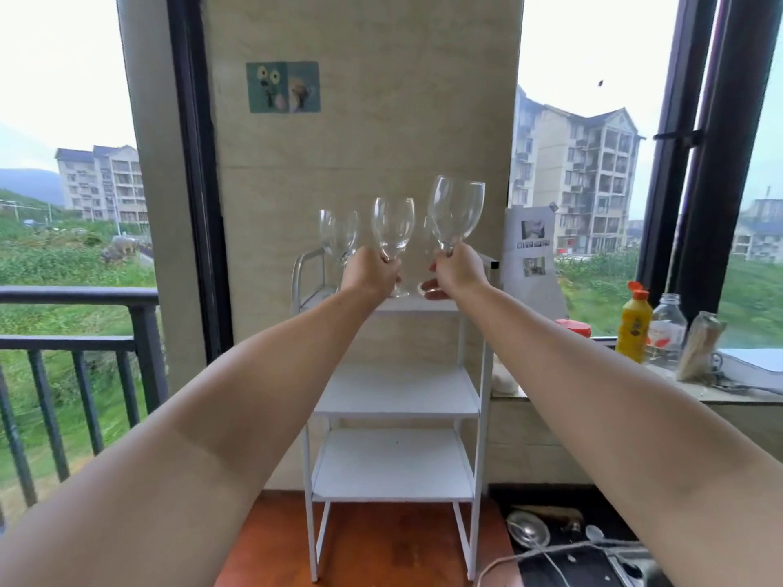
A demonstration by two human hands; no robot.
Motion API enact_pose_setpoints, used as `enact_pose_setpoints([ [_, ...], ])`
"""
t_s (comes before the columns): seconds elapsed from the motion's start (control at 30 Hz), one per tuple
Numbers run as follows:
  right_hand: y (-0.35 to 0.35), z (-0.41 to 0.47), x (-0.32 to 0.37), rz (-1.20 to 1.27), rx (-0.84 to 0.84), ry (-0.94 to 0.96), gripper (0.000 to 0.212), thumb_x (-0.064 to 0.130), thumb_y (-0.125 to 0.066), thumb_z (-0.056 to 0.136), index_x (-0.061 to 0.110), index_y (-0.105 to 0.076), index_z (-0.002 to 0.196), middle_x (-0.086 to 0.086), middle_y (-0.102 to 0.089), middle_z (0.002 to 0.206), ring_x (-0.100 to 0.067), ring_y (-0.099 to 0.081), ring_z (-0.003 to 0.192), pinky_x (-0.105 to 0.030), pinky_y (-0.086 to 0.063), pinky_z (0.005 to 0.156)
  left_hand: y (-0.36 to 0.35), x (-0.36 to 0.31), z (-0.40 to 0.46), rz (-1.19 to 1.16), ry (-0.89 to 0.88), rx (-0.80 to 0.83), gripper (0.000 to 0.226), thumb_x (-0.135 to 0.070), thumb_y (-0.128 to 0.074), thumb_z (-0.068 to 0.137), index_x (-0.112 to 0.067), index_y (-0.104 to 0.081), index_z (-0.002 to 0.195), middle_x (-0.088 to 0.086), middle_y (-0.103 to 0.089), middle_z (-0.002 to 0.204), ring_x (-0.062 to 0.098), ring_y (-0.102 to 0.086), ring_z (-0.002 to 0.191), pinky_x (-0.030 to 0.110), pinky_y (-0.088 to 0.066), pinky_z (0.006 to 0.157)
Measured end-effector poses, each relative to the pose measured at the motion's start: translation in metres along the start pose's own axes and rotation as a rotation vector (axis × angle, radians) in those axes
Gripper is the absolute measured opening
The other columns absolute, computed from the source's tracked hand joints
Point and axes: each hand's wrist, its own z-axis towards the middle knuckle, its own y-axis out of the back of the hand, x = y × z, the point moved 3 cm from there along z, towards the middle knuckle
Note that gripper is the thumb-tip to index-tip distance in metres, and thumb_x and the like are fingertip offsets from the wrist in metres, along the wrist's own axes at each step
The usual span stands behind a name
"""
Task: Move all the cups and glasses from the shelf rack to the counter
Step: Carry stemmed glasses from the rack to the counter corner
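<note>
Both hands (373,269) (459,271) outstretched, each gripping a wine glass (393,230) (456,213).

Bright, blown-out daylight from both windows (593,57); soft focus, wide-angle edge bending.

No text can be read: the yellow bottle's label (632,328) and the paper sheet (531,247) at right are too blurred.

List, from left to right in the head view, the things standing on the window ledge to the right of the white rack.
Red lid → yellow bottle with orange cap → clear glass bottle → clear bag of pale sticks.
</note>
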Motion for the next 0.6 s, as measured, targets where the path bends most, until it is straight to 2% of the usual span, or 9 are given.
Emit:
enact_pose_setpoints([
  [0.07, 0.001, -0.020, 0.000, -0.052, -0.030, 0.040, 0.020, 0.014, -0.033, 0.099, 0.008, -0.051, 0.093, -0.018, -0.061, 0.092, -0.016, -0.063, 0.042, -0.024, -0.049, 0.035, 0.011, 0.000, -0.016, 0.003, -0.007, -0.015, 0.032, -0.018, -0.054, 0.094, 0.005, -0.074, 0.084, 0.007, -0.070, 0.069, 0.016, -0.054, 0.052, 0.031, -0.052, 0.070],
  [0.1, 0.002, -0.030, -0.002, -0.097, -0.051, 0.064, 0.022, 0.017, -0.034, 0.099, 0.008, -0.052, 0.090, -0.017, -0.061, 0.090, -0.019, -0.063, 0.049, -0.027, -0.052, 0.038, 0.016, 0.000, -0.025, -0.007, -0.009, -0.022, 0.032, -0.018, -0.054, 0.094, 0.005, -0.073, 0.085, 0.009, -0.073, 0.074, 0.019, -0.056, 0.056, 0.033, -0.054, 0.071],
  [0.2, 0.003, -0.070, -0.022, -0.180, -0.111, 0.073, 0.025, 0.025, -0.038, 0.099, 0.006, -0.054, 0.097, -0.014, -0.061, 0.089, -0.031, -0.063, 0.073, -0.046, -0.059, 0.065, 0.027, 0.007, -0.067, -0.048, 0.000, -0.005, 0.030, -0.017, -0.054, 0.094, 0.004, -0.072, 0.082, 0.012, -0.075, 0.083, 0.022, -0.060, 0.065, 0.033, -0.054, 0.073],
  [0.3, 0.003, -0.115, -0.052, -0.204, -0.097, -0.015, 0.022, 0.027, -0.037, 0.098, 0.012, -0.054, 0.101, -0.013, -0.060, 0.091, -0.032, -0.060, 0.081, -0.055, -0.055, 0.082, 0.029, 0.021, -0.115, -0.042, 0.050, 0.093, 0.030, -0.017, -0.054, 0.094, 0.001, -0.073, 0.079, 0.009, -0.071, 0.078, 0.022, -0.060, 0.066, 0.031, -0.052, 0.074],
  [0.4, 0.009, -0.159, -0.080, -0.247, -0.089, -0.110, 0.029, 0.024, -0.037, 0.097, 0.006, -0.056, 0.111, -0.017, -0.061, 0.097, -0.033, -0.060, 0.083, -0.048, -0.054, 0.079, 0.021, 0.038, -0.159, -0.029, 0.125, 0.183, 0.030, -0.020, -0.054, 0.094, -0.007, -0.070, 0.071, 0.006, -0.067, 0.071, 0.023, -0.060, 0.066, 0.033, -0.053, 0.075],
  [0.47, 0.019, -0.188, -0.096, -0.252, -0.081, -0.164, 0.033, 0.022, -0.037, 0.098, 0.003, -0.055, 0.118, -0.013, -0.058, 0.093, -0.028, -0.057, 0.075, -0.038, -0.052, 0.066, 0.012, 0.048, -0.188, -0.032, 0.161, 0.240, 0.030, -0.019, -0.053, 0.093, -0.009, -0.067, 0.068, 0.011, -0.073, 0.079, 0.023, -0.059, 0.066, 0.034, -0.054, 0.075],
  [0.5, 0.026, -0.205, -0.104, -0.274, -0.079, -0.190, 0.032, 0.023, -0.037, 0.098, 0.003, -0.055, 0.114, -0.014, -0.059, 0.094, -0.028, -0.058, 0.073, -0.035, -0.052, 0.061, 0.006, 0.051, -0.205, -0.032, 0.179, 0.281, 0.030, -0.018, -0.053, 0.093, -0.007, -0.068, 0.070, 0.012, -0.075, 0.085, 0.023, -0.058, 0.066, 0.034, -0.053, 0.075],
  [0.53, 0.032, -0.217, -0.109, -0.297, -0.081, -0.198, 0.029, 0.024, -0.037, 0.099, 0.004, -0.056, 0.108, -0.016, -0.062, 0.096, -0.031, -0.060, 0.077, -0.038, -0.053, 0.062, 0.002, 0.056, -0.217, -0.029, 0.193, 0.313, 0.029, -0.019, -0.053, 0.093, -0.005, -0.070, 0.074, 0.012, -0.076, 0.088, 0.023, -0.059, 0.066, 0.033, -0.053, 0.075],
  [0.6, 0.050, -0.243, -0.124, -0.346, -0.106, -0.228, 0.025, 0.025, -0.037, 0.098, 0.008, -0.055, 0.099, -0.020, -0.064, 0.103, -0.035, -0.061, 0.091, -0.045, -0.053, 0.079, -0.011, 0.060, -0.248, -0.022, 0.222, 0.383, 0.030, -0.020, -0.053, 0.093, 0.000, -0.072, 0.081, 0.013, -0.076, 0.090, 0.027, -0.065, 0.073, 0.034, -0.054, 0.078],
])
